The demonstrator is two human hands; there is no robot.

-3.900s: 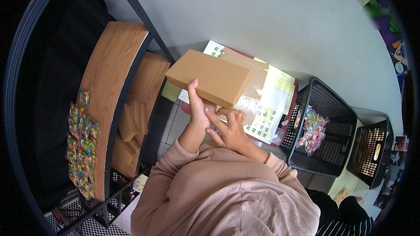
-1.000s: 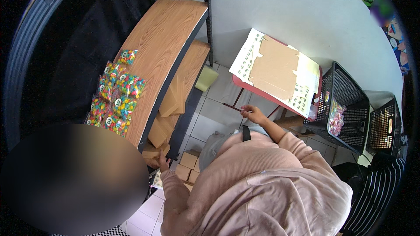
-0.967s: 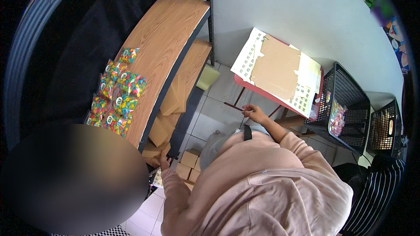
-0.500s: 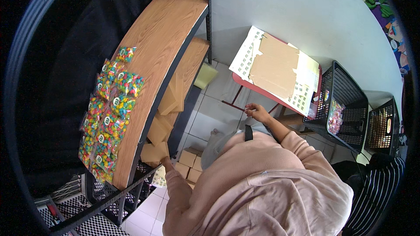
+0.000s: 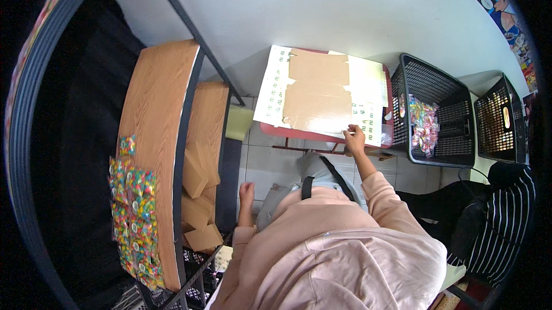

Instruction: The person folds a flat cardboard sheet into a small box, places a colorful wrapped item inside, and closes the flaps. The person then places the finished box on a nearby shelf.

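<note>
My right hand [image 5: 355, 135] is over the front edge of a small red table [image 5: 276, 131], its fingers slightly apart and holding nothing I can see. Its fingertips are at the edge of white sheets [image 5: 268, 88] printed with rows of small dark marks, close to the lower right corner of a brown cardboard piece [image 5: 318, 103] lying on them. Down by my side, my left hand [image 5: 246, 192] is loosely closed with nothing visible in it. Nearest to it is a shelf unit whose lower level holds several brown cardboard boxes [image 5: 202, 238].
Clear bags of colourful sweets [image 5: 142, 186] cover the near part of the wooden top shelf [image 5: 155, 85] on the left. Right of the table stands a black plastic crate [image 5: 448, 131] with small wrapped packets [image 5: 424, 126]. Another black crate [image 5: 501, 120] and striped dark fabric [image 5: 509, 229] are farther right.
My left hand has come away from the boxes on the lower shelf. My right hand has moved forward to the table edge. The view has turned, so the shelf appears farther left.
</note>
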